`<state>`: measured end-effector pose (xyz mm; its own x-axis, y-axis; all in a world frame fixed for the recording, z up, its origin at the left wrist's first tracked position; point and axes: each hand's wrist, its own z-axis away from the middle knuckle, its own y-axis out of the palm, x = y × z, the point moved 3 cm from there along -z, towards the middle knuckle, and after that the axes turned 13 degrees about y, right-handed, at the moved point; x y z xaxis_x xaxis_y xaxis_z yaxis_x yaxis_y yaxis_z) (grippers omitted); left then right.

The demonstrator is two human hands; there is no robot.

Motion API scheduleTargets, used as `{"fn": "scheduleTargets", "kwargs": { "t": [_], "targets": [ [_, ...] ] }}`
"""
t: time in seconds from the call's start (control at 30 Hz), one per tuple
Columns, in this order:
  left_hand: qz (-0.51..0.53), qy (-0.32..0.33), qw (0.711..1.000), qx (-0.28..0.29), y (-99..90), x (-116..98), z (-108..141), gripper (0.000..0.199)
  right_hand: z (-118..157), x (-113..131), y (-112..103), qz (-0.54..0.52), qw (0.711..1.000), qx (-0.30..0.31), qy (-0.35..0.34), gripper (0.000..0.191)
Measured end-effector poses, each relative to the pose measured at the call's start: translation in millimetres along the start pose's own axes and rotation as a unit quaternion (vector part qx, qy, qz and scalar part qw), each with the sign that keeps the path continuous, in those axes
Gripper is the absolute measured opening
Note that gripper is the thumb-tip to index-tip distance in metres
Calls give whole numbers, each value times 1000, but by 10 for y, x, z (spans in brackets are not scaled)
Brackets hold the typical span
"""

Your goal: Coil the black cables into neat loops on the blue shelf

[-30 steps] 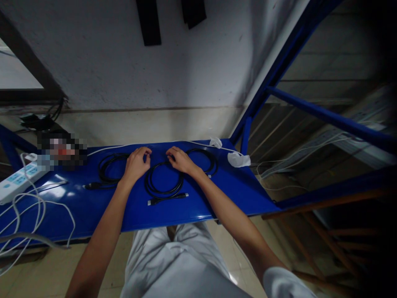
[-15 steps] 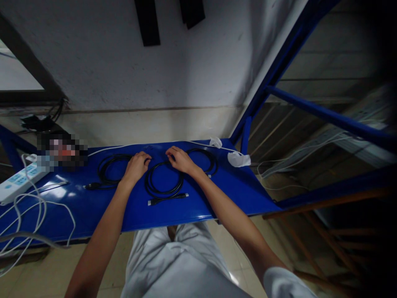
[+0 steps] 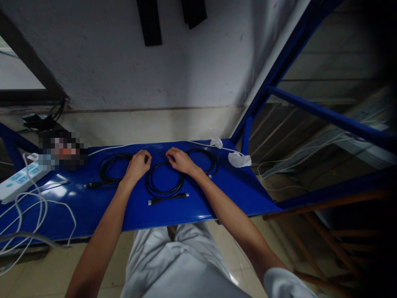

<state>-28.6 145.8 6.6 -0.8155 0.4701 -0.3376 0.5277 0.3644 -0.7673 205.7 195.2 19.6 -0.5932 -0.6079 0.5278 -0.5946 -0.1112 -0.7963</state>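
Three coils of black cable with plugs lie on a blue table [image 3: 192, 211]. The middle coil [image 3: 164, 191] has light-tipped connectors at its near side. My left hand [image 3: 139, 166] is at the right edge of the left coil [image 3: 107, 182], its fingers curled in toward the thumb around a dark spot. My right hand [image 3: 180, 160] rests between the middle coil and the right coil [image 3: 214, 159], fingers bent and pinched together. What either hand holds, if anything, is too small to make out. Thin dark bits [image 3: 149, 147] lie just beyond my left hand.
At left lie a white power strip [image 3: 21, 180], tangled white cables [image 3: 40, 207] and a blurred-out patch [image 3: 65, 151]. A white cord [image 3: 124, 145] runs along the back edge. Crumpled white plastic [image 3: 238, 159] sits at the right. A blue frame post [image 3: 246, 134] rises behind it.
The fingers of my left hand have curled in closer to the thumb. My right hand and the coils have hardly moved.
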Motion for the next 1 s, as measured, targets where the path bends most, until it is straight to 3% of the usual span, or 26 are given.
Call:
{"fn": "scheduleTargets", "kwargs": {
  "t": [0.1, 0.3, 0.47, 0.63, 0.83, 1.0],
  "targets": [
    [12, -14, 1000, -5, 19, 35, 3, 5, 3, 6, -2, 8, 1000, 2, -4, 20],
    [26, -25, 999, -9, 28, 9, 2, 19, 8, 18, 1, 12, 1000, 6, -9, 18],
    [62, 2, 997, -53, -55, -187, -61, 19, -14, 26, 36, -104, 995, -1, 5, 17],
    [190, 6, 979, -75, -1, -350, -81, 26, -41, 70, 73, -279, 960, 1, 7, 26],
    [288, -36, 954, -81, 108, -334, -68, 38, -48, 107, 103, -344, 939, 3, 30, 24],
    [326, -28, 941, -91, 80, -376, -82, 42, -81, 73, 138, -432, 900, 15, 56, 33]
  ]
}}
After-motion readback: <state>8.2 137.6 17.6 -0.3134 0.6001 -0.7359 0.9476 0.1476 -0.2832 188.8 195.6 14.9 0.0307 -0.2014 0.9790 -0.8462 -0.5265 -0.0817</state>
